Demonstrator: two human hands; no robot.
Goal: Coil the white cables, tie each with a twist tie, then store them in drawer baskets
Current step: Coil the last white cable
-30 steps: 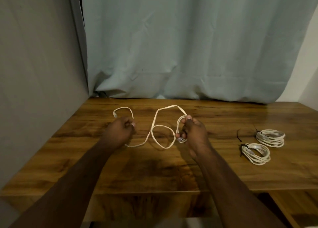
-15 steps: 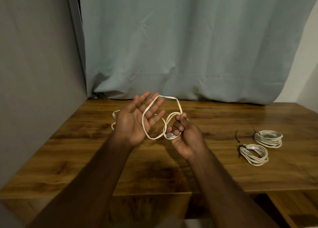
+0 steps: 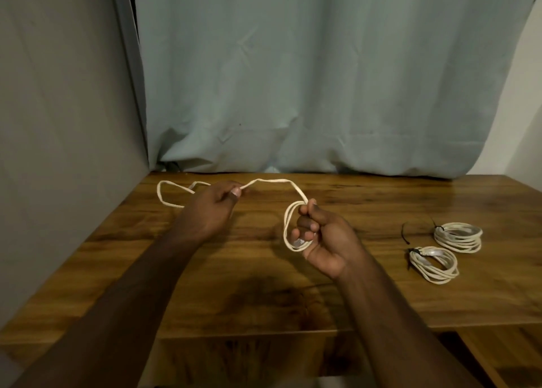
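Above the wooden table (image 3: pixel 381 299) I find the right hand (image 3: pixel 325 241) pinching a small started loop of the white cable (image 3: pixel 272 181), fingers curled to keep the turns stacked. The left hand (image 3: pixel 211 208) pinches the free run between thumb and finger, I judge to feed slack for further winding; the tail lies looped behind it. The cable is flat, matte and pliant. Two finished coils (image 3: pixel 459 236) sit well right, each bound with a black tie, beside a spare twist tie (image 3: pixel 404 235).
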